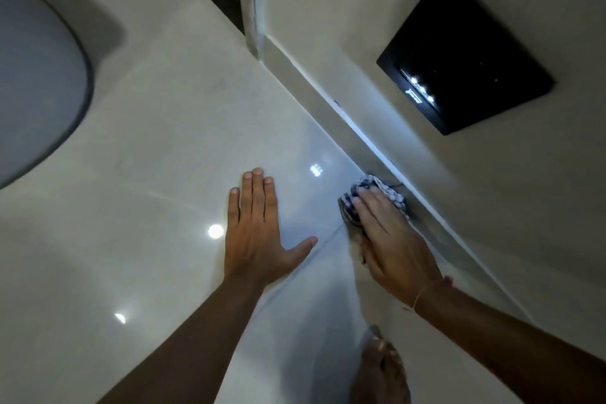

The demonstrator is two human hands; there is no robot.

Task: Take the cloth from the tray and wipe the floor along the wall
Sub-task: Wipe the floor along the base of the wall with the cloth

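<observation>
Two hands down on floor. Left hand flat at 6 o'clock, fingers spread, holding nothing, bracing weight. Right hand at 4 o'clock, palm and fingers pressed over cloth, pinning it to tile; fingers laid flat rather than curled, so pressed on it more than gripped.

Cloth bunched under fingertips, hard against skirting at foot of wall. Checked blue-and-white weave. Likely soft, light, limp; no fixed shape, folds to whatever presses it. Best held by flat palm on top of wad, fingers over leading edge, to stop it rolling out. Floor glossy, probably slick; cloth should slide easily.

Wad roughly oval, long axis about 10 to 4 o'clock, parallel to skirting. Leading end toward 10 o'clock.

Dark panel on wall at 2 o'clock. Bare foot at lower edge. Tray not in view.
</observation>
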